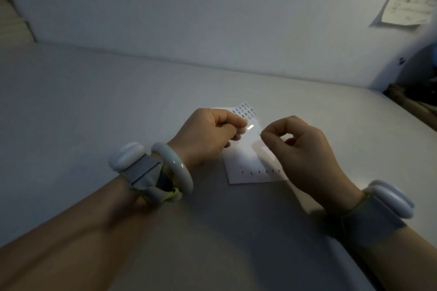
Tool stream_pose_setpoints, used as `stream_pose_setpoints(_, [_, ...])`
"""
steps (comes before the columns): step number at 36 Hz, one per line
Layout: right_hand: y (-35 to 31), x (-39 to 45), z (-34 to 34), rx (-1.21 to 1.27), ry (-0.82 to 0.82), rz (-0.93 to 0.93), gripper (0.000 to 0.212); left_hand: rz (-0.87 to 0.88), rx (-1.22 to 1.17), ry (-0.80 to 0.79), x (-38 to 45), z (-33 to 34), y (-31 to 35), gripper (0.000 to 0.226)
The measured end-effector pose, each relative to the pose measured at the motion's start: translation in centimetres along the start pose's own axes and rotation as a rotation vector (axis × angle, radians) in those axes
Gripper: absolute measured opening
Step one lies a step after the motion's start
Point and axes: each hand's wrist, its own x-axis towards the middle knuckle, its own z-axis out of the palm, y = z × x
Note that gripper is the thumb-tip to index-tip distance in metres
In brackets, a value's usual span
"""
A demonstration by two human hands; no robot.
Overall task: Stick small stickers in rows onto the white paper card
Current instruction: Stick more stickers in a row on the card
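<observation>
While our left hand (pixel 208 134) is pinching the sticker sheet (pixel 246 112) raised above the card (pixel 248 160), keeping stickers within reach, our right hand (pixel 300 146) is pinching thumb to forefinger, seemingly carrying one sticker. One row is lying along the card's near edge on the surface (pixel 94 106).

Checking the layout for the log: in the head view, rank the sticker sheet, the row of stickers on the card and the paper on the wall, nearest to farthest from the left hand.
From the left hand:
1. Sticker sheet, pinched in its fingers.
2. Row of stickers, along the white card's near edge, to its right.
3. Paper on the wall, far upper right.
</observation>
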Motion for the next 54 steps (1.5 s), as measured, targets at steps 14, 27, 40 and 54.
stream_pose_setpoints(14, [0.0,-0.2,0.1,-0.009,-0.470,0.041,0.017,0.046,0.688,-0.321,0.2,-0.7,-0.3,0.068])
stream_pose_setpoints(27, [-0.1,-0.4,1.6,-0.089,-0.468,-0.073,0.010,0.051,0.648,-0.334,0.4,-1.0,-0.5,0.059])
stream_pose_setpoints(40, [-0.4,-1.2,2.2,-0.271,-0.423,-0.157,0.003,0.039,0.643,-0.357,0.4,-1.0,-0.5,0.062])
stream_pose_setpoints(54, [-0.1,-0.2,2.4,-0.289,-0.379,0.016,0.025,0.031,0.618,-0.343,0.5,-0.9,-0.8,0.061])
